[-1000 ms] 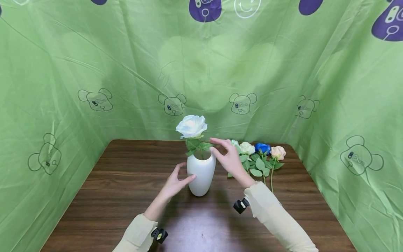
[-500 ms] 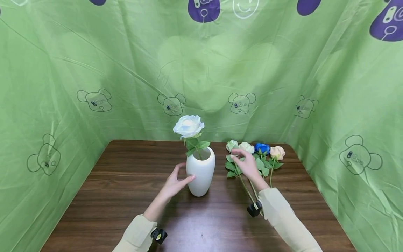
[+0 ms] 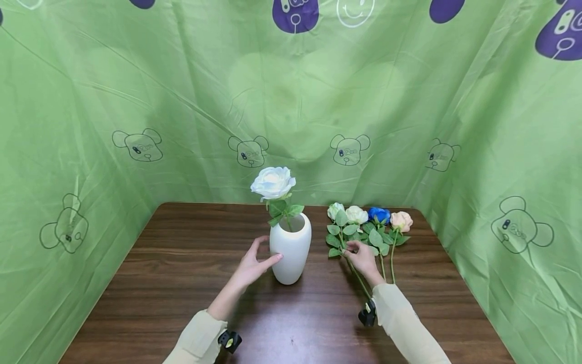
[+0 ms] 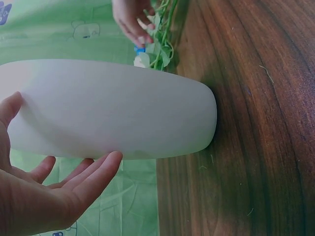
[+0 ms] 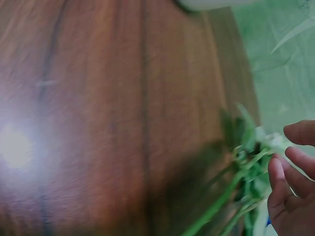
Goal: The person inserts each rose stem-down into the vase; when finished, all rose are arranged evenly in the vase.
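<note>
A white vase (image 3: 291, 258) stands upright on the table, holding one pale blue-white rose (image 3: 273, 183) that leans left over the rim. My left hand (image 3: 250, 268) holds the vase's left side, thumb (image 4: 11, 109) and fingers (image 4: 101, 177) spread against its wall. My right hand (image 3: 362, 259) is low over the stem of a pale green rose (image 3: 335, 210), the leftmost of those lying on the table. In the right wrist view, a gap shows between my thumb and fingers (image 5: 278, 184), with the green stem (image 5: 211, 209) right at the fingertips.
Beside the pale green rose lie a cream rose (image 3: 356, 215), a blue rose (image 3: 379, 215) and a peach rose (image 3: 401, 221), their leaves overlapping. A green printed curtain (image 3: 300, 101) encloses the brown wooden table (image 3: 195, 242) at the back and sides.
My right hand has moved from the vase's rim rightward to the lying roses, then down along a stem. The standing rose has tipped slightly left. My left hand stays on the vase.
</note>
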`<action>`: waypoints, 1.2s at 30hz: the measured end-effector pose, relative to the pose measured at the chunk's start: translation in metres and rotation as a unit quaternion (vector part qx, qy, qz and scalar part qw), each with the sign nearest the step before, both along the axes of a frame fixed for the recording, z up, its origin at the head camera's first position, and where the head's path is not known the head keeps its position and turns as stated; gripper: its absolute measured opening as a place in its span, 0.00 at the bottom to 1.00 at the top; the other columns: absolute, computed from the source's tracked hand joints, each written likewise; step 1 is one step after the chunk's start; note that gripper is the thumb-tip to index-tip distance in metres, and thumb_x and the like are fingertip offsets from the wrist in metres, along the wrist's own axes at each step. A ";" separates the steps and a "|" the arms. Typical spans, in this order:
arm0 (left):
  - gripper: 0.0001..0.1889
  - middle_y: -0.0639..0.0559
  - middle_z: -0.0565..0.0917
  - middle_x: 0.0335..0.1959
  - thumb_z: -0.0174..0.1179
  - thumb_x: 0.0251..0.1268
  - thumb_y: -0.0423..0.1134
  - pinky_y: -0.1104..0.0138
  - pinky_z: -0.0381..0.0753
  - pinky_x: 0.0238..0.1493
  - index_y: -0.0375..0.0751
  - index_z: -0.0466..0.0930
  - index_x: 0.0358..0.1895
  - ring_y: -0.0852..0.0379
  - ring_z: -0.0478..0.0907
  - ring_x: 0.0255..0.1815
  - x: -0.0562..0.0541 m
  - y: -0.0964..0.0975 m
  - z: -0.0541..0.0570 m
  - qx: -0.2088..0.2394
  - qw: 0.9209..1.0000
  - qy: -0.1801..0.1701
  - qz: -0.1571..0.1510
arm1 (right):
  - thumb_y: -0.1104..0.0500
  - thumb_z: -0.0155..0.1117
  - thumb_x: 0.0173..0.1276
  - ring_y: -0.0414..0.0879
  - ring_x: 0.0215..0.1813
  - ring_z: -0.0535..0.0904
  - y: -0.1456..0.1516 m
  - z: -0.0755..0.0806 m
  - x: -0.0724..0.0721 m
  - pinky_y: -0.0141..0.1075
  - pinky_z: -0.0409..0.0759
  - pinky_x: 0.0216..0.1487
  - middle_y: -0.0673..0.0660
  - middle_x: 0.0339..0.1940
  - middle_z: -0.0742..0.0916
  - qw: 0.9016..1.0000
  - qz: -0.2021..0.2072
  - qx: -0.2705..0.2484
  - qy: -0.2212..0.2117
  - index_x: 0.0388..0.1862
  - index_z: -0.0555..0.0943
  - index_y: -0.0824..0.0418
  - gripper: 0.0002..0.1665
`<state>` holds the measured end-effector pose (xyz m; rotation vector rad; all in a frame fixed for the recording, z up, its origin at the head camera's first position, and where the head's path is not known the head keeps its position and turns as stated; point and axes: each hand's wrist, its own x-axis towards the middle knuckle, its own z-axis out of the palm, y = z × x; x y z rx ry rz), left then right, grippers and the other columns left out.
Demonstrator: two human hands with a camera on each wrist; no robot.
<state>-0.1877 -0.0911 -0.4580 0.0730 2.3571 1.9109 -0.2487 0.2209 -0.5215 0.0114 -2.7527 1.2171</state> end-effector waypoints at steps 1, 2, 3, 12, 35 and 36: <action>0.33 0.42 0.72 0.47 0.65 0.48 0.49 0.63 0.71 0.28 0.50 0.61 0.58 0.51 0.76 0.33 0.000 0.000 0.000 -0.001 1.000 0.000 0.000 | 0.63 0.64 0.54 0.54 0.37 0.76 0.001 -0.003 0.001 0.47 0.71 0.38 0.61 0.34 0.82 1.000 -0.005 0.006 -0.002 0.44 0.77 0.71 0.18; 0.33 0.42 0.72 0.47 0.65 0.48 0.49 0.63 0.71 0.28 0.50 0.61 0.58 0.51 0.76 0.33 0.000 0.000 -0.001 -0.001 1.000 -0.001 0.000 | 0.63 0.65 0.54 0.54 0.37 0.76 0.002 -0.006 0.002 0.47 0.71 0.38 0.61 0.33 0.82 1.000 -0.010 0.011 -0.006 0.43 0.77 0.70 0.18; 0.33 0.42 0.72 0.47 0.65 0.48 0.49 0.63 0.71 0.28 0.50 0.61 0.58 0.52 0.75 0.33 0.000 0.000 -0.001 -0.002 1.000 0.000 0.000 | 0.62 0.65 0.53 0.54 0.36 0.76 0.003 -0.009 0.003 0.46 0.71 0.38 0.60 0.32 0.82 1.000 -0.016 0.017 -0.012 0.43 0.77 0.70 0.19; 0.32 0.43 0.72 0.46 0.65 0.48 0.48 0.58 0.72 0.30 0.50 0.62 0.58 0.51 0.74 0.33 0.000 0.000 -0.002 -0.003 1.000 0.003 0.001 | 0.61 0.63 0.54 0.44 0.25 0.74 0.005 -0.023 0.008 0.38 0.69 0.26 0.52 0.25 0.82 0.996 -0.043 0.031 -0.067 0.44 0.78 0.65 0.18; 0.32 0.43 0.73 0.46 0.65 0.48 0.48 0.63 0.71 0.28 0.51 0.62 0.58 0.52 0.74 0.32 0.000 0.000 0.000 -0.003 1.000 0.004 0.001 | 0.71 0.59 0.57 0.50 0.20 0.76 -0.004 -0.008 0.013 0.41 0.76 0.24 0.66 0.32 0.81 0.975 0.032 -0.197 -0.095 0.50 0.72 0.68 0.20; 0.32 0.43 0.73 0.46 0.65 0.48 0.48 0.63 0.71 0.28 0.51 0.62 0.58 0.52 0.74 0.32 -0.001 0.000 0.000 -0.003 1.000 0.004 0.001 | 0.71 0.58 0.57 0.50 0.19 0.76 -0.004 -0.007 0.014 0.42 0.76 0.24 0.66 0.32 0.81 0.974 0.036 -0.204 -0.094 0.51 0.72 0.69 0.20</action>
